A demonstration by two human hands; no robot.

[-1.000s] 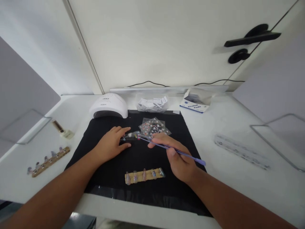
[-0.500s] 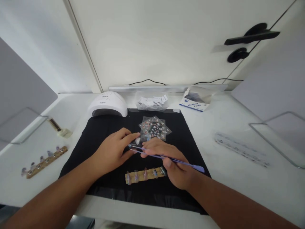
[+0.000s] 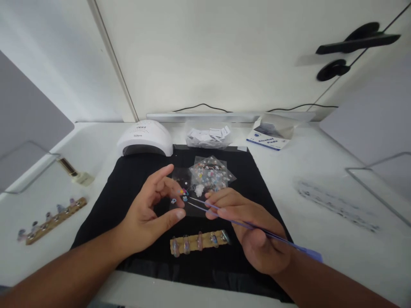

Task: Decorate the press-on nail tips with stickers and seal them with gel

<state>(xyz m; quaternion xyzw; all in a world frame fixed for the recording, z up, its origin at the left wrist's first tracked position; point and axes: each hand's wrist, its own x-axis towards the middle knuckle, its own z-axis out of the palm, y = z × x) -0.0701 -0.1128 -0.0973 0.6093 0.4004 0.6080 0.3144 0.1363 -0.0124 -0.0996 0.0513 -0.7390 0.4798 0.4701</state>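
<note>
Right hand (image 3: 257, 231): fingers clamped on tweezers (image 3: 312, 255)
Left hand (image 3: 149, 209): fingers apart
Blue charm (image 3: 185, 198): left hand's three o'clock; apparently the selecting step, next needing fine pinch

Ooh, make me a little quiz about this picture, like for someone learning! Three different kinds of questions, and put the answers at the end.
1. Pick one. What is the right hand holding?
A) a nail polish bottle
B) purple tweezers
C) a cotton ball

2. True or false? In the picture, the box marked "Alcohol Pads" is farther right than the white domed lamp.

3. Fill in the missing word. The light brown strip on the black mat carries ____ nail tips.

Key: 1. B. 2. True. 3. Five.
</note>
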